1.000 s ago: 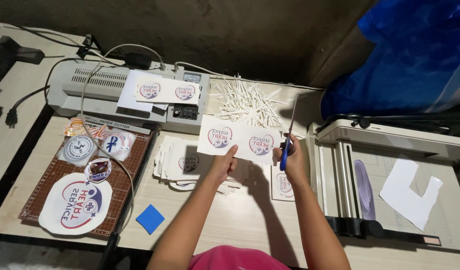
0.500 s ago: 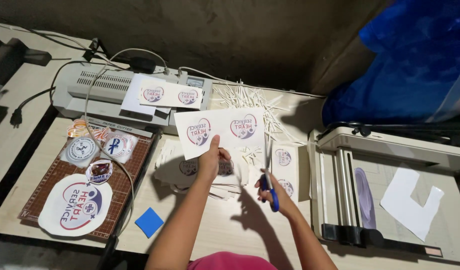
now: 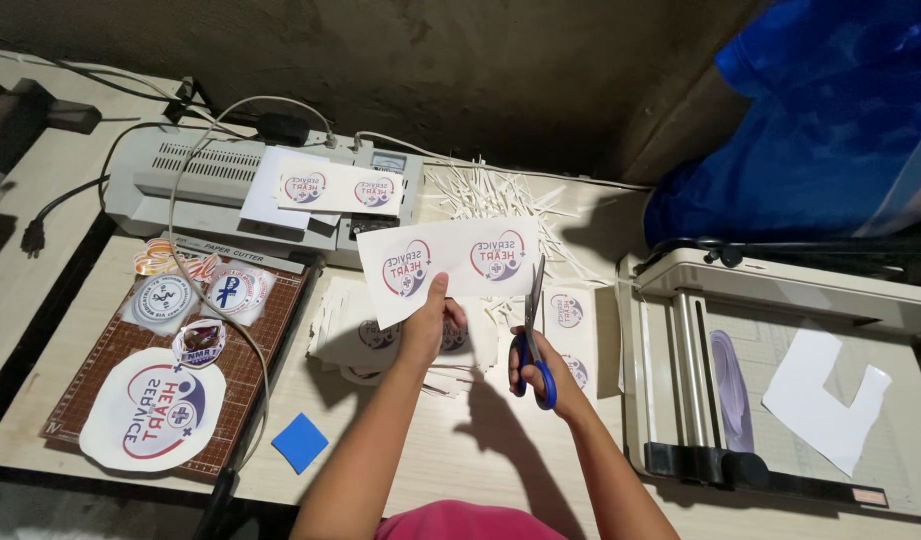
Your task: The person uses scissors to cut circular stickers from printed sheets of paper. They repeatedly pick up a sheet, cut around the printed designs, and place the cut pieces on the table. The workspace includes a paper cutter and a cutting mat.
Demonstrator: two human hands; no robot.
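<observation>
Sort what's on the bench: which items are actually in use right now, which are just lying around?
In use:
- left hand holding the printed sheet
- right hand holding the blue-handled scissors, blades at the sheet's edge

Lying about:
- laminator
- brown cutting mat
- paper trimmer
- pile of paper strips
- blue square
- stack of printed sheets

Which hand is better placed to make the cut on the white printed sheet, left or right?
Right. The right hand grips the blue-handled scissors, blades raised at the lower edge of the white printed sheet with two heart emblems. The left hand is occupied pinching that sheet's lower edge.
</observation>
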